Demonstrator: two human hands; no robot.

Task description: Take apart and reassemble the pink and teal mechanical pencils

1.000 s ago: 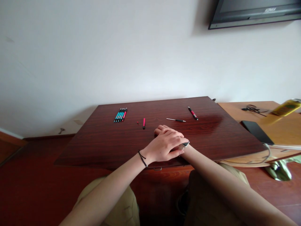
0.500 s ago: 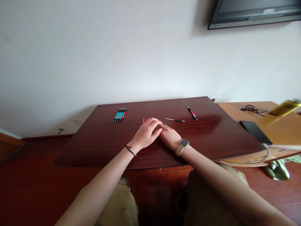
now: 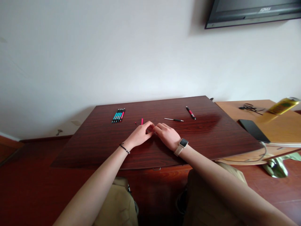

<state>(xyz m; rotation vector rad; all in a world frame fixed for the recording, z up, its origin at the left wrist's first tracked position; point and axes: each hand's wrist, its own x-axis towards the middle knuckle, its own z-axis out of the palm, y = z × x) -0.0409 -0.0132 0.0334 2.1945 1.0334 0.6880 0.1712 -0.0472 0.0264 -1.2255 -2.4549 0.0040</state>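
My left hand and my right hand rest on the dark wooden table, and their fingertips meet near its middle. The left forefinger and thumb curve into a pinch; what lies between them is hidden. A short pink pen part pokes out just beyond the left knuckles, with a tiny red bit beside it. My right hand lies flat with nothing seen in it and a watch on its wrist. A thin pen refill and a red-and-black pen lie farther right.
A row of teal pens with one pink lies at the table's far left. To the right, a lighter desk carries a black phone, a coiled cable and a yellow bottle. A screen hangs on the wall.
My left hand has come off my right hand and slid forward and left toward the pink pen part. My right hand is now uncovered, its fingers stretched toward the left fingertips.
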